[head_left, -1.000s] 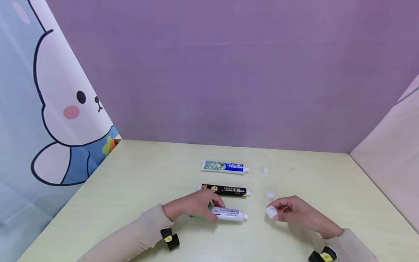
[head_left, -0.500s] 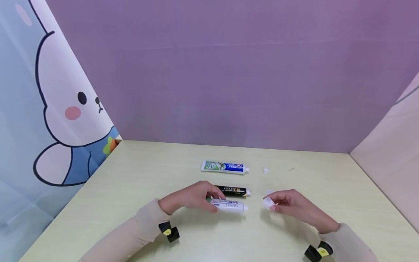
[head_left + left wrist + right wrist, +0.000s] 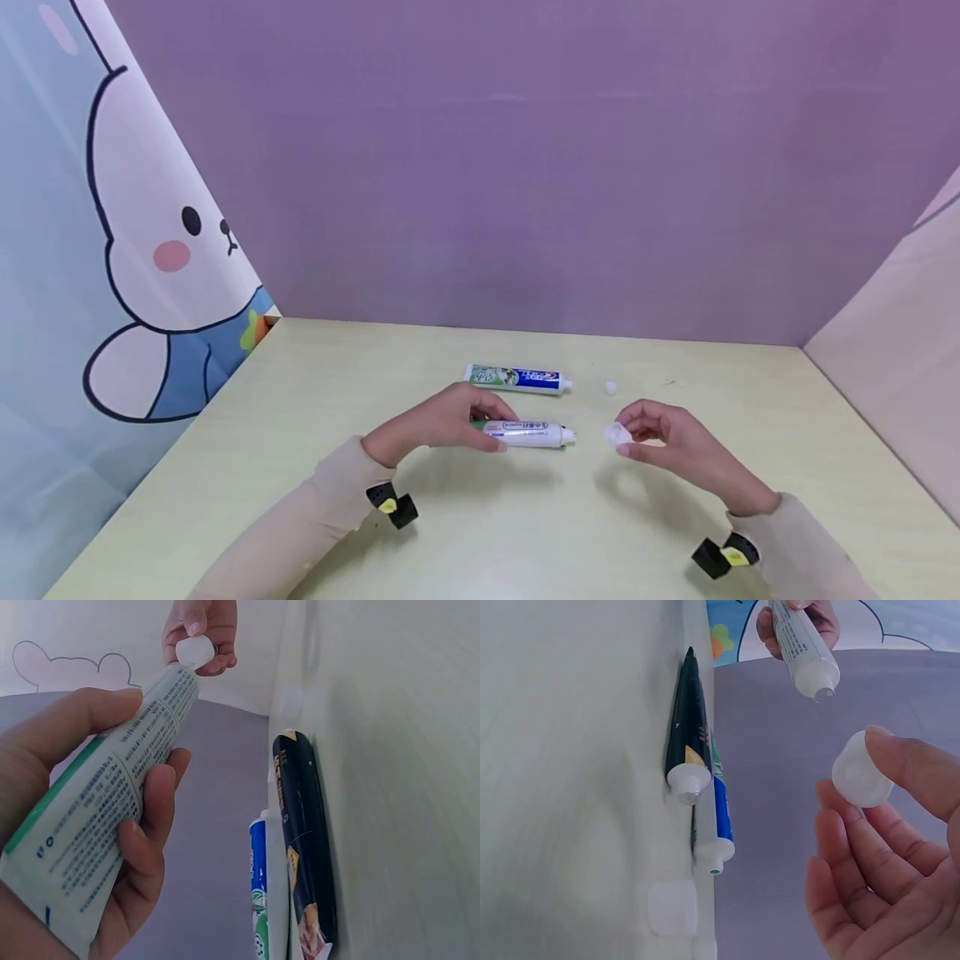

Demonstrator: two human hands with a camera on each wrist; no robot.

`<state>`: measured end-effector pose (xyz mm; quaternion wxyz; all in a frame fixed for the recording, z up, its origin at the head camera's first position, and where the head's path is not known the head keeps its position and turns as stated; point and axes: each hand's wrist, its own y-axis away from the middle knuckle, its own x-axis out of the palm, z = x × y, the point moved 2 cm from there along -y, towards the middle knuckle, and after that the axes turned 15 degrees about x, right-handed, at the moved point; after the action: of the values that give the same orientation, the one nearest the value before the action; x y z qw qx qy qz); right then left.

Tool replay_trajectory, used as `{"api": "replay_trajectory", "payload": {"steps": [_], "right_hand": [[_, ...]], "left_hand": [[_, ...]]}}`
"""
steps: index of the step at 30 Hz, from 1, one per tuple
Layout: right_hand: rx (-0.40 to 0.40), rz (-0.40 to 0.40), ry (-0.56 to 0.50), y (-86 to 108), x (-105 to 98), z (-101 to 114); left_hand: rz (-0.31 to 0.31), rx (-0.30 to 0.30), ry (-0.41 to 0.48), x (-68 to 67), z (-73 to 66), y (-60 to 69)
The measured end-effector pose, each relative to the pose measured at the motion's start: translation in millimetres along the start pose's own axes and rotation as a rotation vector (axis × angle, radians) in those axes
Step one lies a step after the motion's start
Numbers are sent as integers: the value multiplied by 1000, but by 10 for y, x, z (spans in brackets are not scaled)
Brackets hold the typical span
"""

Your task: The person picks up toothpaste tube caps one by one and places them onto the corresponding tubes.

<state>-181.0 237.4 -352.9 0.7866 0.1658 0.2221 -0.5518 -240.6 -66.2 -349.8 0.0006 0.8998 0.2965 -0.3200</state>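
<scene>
My left hand (image 3: 442,423) grips a white toothpaste tube (image 3: 528,434), raised off the table with its uncapped nozzle to the right. Between thumb and fingers, my right hand (image 3: 686,446) pinches a white cap (image 3: 617,434), a short gap away from that nozzle. The right wrist view shows the cap (image 3: 861,772) and the bare nozzle (image 3: 824,693) apart. A black toothpaste tube (image 3: 301,817) lies on the table, mostly covered by the held tube in the head view. Beyond lies a blue and green toothpaste tube (image 3: 517,379), also uncapped.
A small white cap (image 3: 611,387) sits right of the blue and green tube. Another white cap (image 3: 673,907) stands on the table near the black tube's nozzle. A purple panel (image 3: 480,167) rises at the table's back edge, with a rabbit-print curtain (image 3: 172,208) at left.
My left hand has lifted the white tube off the table and carried it away from me, over the black tube. My right hand, with the cap, has moved the same way.
</scene>
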Motion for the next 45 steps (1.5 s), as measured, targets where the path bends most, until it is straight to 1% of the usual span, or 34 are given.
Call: {"api": "replay_trajectory", "payload": {"steps": [5,10,13,17,21,25,33,45], "right_hand": [[-35,-103,61,-32,39,84],[-47,-192,106,-63,59,103],[-53,-226,99,-80,53,127],[-52,-256,73,-104,47,171],[-30,-260,66,-128,61,216],[-1,-256,52,-139,72,246],[50,-252,38,-135,88,239],[67,-268,68,-128,97,213]], "left_hand": [[1,10,-28,-79,-52,-31],[7,49,-52,-103,-96,-87],[-2,66,-52,-112,-117,-116],[-19,74,-24,-125,-132,-142],[-31,74,-4,-128,-143,-162],[-38,66,-7,-128,-168,-175],[-49,69,17,-116,-183,-202],[-41,71,15,-90,-165,-229]]}}
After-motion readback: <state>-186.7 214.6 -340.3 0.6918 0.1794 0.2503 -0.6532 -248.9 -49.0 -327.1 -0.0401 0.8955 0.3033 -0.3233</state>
